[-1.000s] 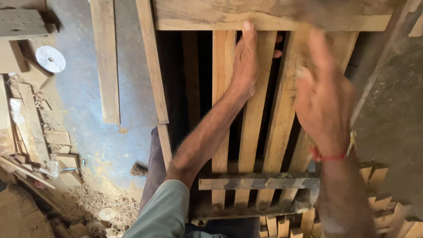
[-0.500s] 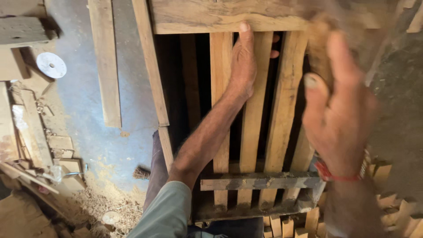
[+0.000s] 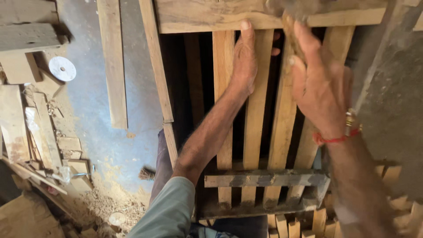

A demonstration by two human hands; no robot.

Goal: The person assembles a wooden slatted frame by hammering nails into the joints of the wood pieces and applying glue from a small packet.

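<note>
- The right hand point(image 3: 321, 88) is clenched around a wooden handle point(image 3: 291, 31), raised at about 1 o'clock; the tool's head at the top edge is blurred and cannot be made out.
- The left hand point(image 3: 243, 59) lies flat, fingers stretched, pressing a vertical wooden slat point(image 3: 257, 123), fingertips touching the top rail point(image 3: 211, 15) at 12 o'clock; it grips nothing.
- The slats belong to a slatted wooden frame point(image 3: 264, 178), crossed by a lower rail at 5 o'clock.
- A red thread bracelet point(image 3: 330, 140) circles the right wrist.
- At 9 o'clock, a loose plank point(image 3: 113, 61) lies on the blue-grey floor point(image 3: 88, 110).
- A round white disc point(image 3: 62, 68) lies at 10 o'clock, near wood offcuts point(image 3: 26, 44).
- Sawdust point(image 3: 101, 202) is heaped at 7 o'clock.
</note>
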